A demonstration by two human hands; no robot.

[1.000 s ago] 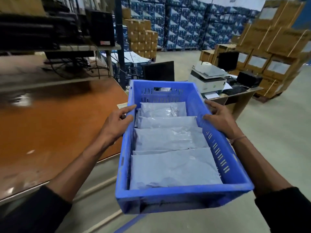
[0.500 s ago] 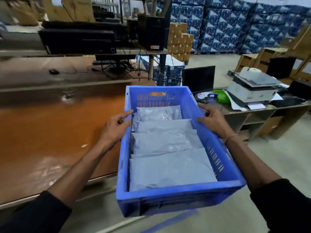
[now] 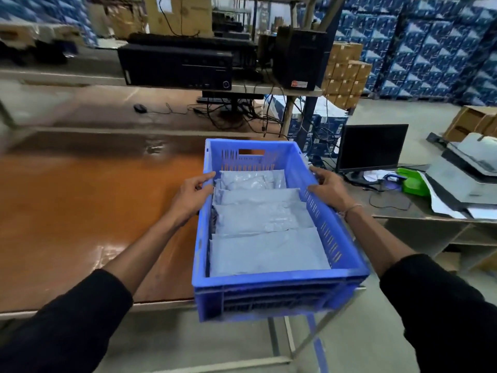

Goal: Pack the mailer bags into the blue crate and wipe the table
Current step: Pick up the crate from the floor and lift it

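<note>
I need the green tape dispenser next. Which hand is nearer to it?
Right. The right hand grips the blue crate's right rim, the side facing the green tape dispenser. The left hand holds the opposite rim, farther away.

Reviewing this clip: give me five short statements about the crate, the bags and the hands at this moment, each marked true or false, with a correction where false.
1. Both hands grip the blue crate by its long side rims. True: the left hand is on the left rim, the right hand on the right rim.
2. The crate is empty. False: grey mailer bags lie in it in an overlapping row.
3. A mailer bag lies on the orange table. False: none shows on the visible tabletop.
4. A dark monitor stands right of the crate. True.
5. The right hand holds a cloth. False: it holds only the crate rim.
</note>
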